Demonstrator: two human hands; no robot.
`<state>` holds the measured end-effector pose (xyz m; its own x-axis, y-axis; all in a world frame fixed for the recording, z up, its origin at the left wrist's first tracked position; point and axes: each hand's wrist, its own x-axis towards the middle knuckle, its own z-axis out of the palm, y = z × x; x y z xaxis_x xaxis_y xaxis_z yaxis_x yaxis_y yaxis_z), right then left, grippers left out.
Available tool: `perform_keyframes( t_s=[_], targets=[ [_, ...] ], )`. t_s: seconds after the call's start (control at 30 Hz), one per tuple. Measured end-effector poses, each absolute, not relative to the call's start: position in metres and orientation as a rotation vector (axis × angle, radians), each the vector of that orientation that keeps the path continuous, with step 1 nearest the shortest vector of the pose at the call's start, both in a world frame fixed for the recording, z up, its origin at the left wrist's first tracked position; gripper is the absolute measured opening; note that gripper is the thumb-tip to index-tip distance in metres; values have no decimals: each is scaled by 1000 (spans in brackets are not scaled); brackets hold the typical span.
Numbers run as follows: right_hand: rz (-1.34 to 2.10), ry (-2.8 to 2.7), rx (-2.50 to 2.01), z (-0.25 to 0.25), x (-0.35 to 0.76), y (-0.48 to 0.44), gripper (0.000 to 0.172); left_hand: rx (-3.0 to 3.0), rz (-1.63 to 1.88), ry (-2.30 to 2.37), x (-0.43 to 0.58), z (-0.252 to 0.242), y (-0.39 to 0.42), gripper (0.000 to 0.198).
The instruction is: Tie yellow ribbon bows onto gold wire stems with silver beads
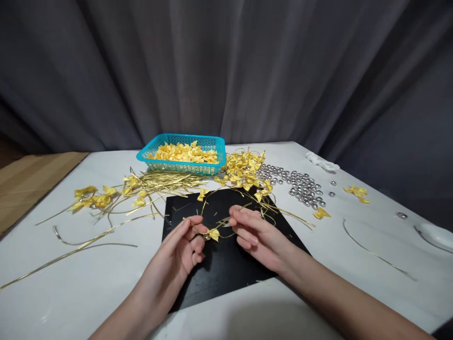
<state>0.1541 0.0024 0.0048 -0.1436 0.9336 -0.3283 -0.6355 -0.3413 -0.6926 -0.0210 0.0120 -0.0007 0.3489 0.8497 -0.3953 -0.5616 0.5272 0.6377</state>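
Above a black mat, my left hand pinches a thin gold cord. A small yellow ribbon bow hangs by its fingertips, with a silver bead partly hidden behind them. My right hand has thumb and index finger closed on a gold cord too, its other fingers curled. The cord runs in a loose curve between both hands; whether it is one single piece I cannot tell. Something pale and flat, partly covered by the right fingers, lies behind them on the mat.
A blue basket of yellow bows stands at the back. Gold cords lie in front of it, finished-looking bows beside it. Silver beads spread rightward. A white dish sits at the right edge, cardboard at the left.
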Motion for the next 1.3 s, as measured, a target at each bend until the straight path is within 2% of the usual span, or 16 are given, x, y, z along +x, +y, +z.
perform_keyframes(
  t_s=[0.2, 0.37, 0.43, 0.5, 0.57, 0.67, 0.77, 0.97, 1.13, 1.3],
  targets=[
    [1827, -612, -738, 2, 150, -2, 19, 402, 950, 801, -24, 2, 15, 29],
    [1829, -600, -698, 0, 148, -2, 25, 343, 904, 723, -27, 0, 19, 31],
    [1880, -581, -639, 1, 148, -3, 19, 321, 887, 696, -27, -1, 20, 31],
    [1956, -570, -584, 1, 149, -3, 14, 304, 877, 676, -27, -2, 20, 33],
    [2007, -606, -622, 1, 148, -4, 16, 291, 859, 647, -28, -3, 19, 40],
    [1932, -746, -842, -1, 145, -6, 24, 299, 818, 603, -29, -5, 18, 46],
    [1813, -889, -989, -3, 142, -6, 28, 360, 776, 589, -30, -7, 19, 41],
    [1705, -960, -1028, -4, 143, -6, 27, 664, 660, 605, -28, -9, 17, 32],
    [1669, -1045, -1058, -5, 143, -8, 29, 1048, 535, 683, -27, -10, 17, 35],
    [1674, -1103, -1099, -2, 143, -9, 31, 1108, 478, 687, -26, -12, 16, 35]
  ],
)
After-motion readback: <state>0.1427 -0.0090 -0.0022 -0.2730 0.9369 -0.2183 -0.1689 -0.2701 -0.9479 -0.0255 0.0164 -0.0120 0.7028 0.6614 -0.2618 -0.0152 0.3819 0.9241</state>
